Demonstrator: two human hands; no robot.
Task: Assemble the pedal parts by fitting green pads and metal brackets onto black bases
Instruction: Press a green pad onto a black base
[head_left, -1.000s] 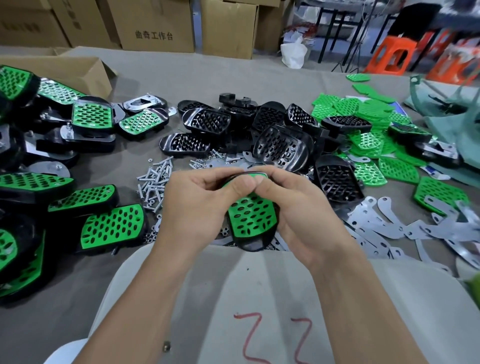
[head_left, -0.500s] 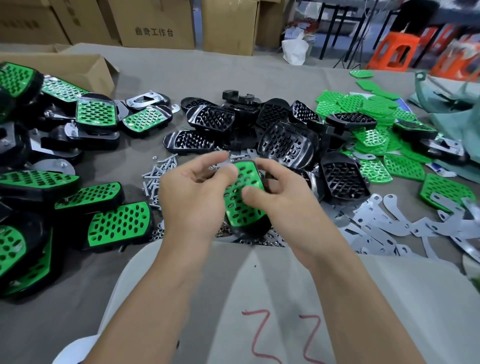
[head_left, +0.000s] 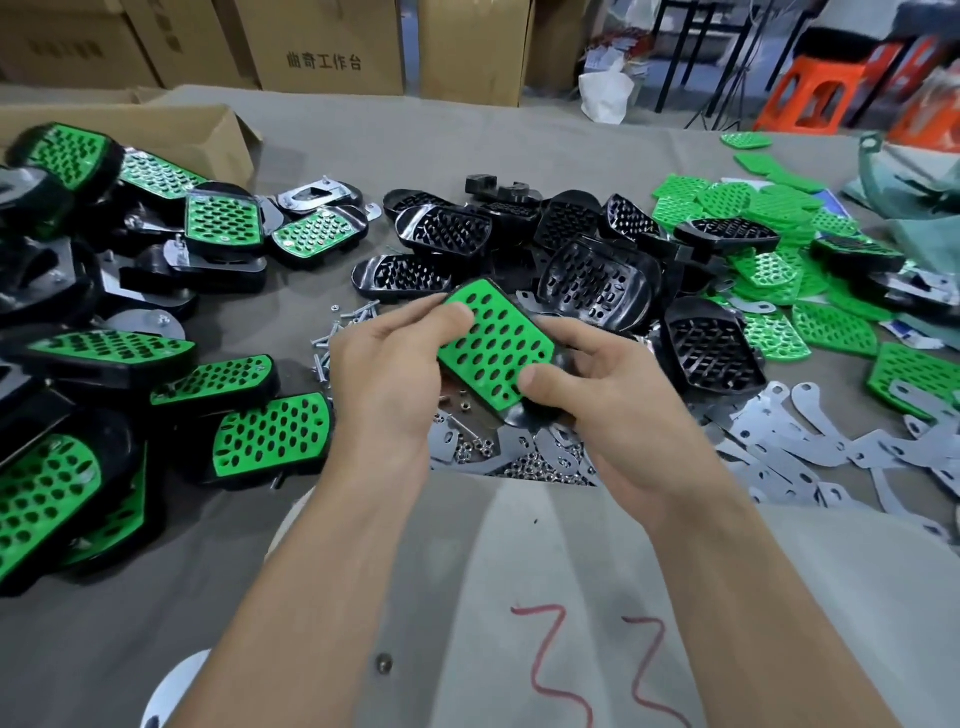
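Observation:
A pedal (head_left: 493, 348) with a perforated green pad seated in a black base is held above the table's near middle, tilted with its narrow end away from me. My left hand (head_left: 387, 374) grips its left edge, thumb on the green pad. My right hand (head_left: 597, 389) holds the lower right corner, thumb pressed on the pad and fingers curled under the base. Loose black bases (head_left: 592, 280) lie piled just behind. Loose green pads (head_left: 779, 270) cover the right. Flat metal brackets (head_left: 789, 447) spread at the right front.
Finished green-and-black pedals (head_left: 270, 436) are heaped along the left side. Screws (head_left: 343, 322) and nuts (head_left: 519, 467) lie scattered under and left of my hands. A cardboard box (head_left: 197, 135) sits at the far left, more boxes behind. Teal cloth (head_left: 924, 208) lies far right.
The pedal has been turned in my hands and raised, its pad now facing up more fully. My right thumb has shifted down to the pad's lower corner.

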